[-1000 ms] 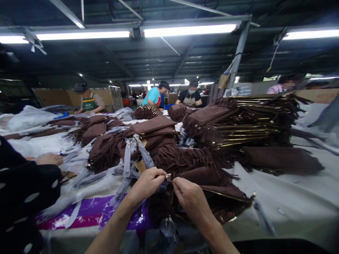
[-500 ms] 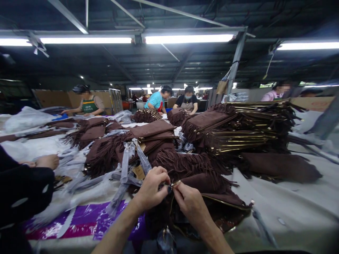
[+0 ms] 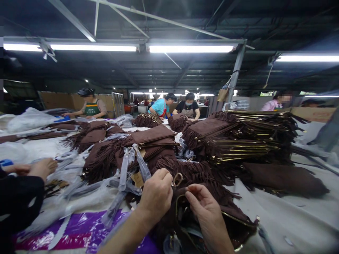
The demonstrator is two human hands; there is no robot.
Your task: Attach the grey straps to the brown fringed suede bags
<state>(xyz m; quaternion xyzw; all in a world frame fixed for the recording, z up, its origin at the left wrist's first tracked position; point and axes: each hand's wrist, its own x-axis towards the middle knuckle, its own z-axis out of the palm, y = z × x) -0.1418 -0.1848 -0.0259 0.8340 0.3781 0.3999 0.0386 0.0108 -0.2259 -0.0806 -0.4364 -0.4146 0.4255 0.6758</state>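
While the head view faces us, our left hand (image 3: 157, 192) is closed on a gold clasp (image 3: 181, 178), an oval loop jutting toward the right hand (image 3: 205, 208), tilted up, nearer the left. Our right fingertips nearly meet; whether they grip anything, we cannot tell. Below them gapes the brown, fringed bag (image 3: 234, 209), its gold zip slanting rightward.

Head-worn view — forward and down across the table (image 3: 288, 206) — left hand (image 3: 158, 191), right hand (image 3: 202, 201) close.
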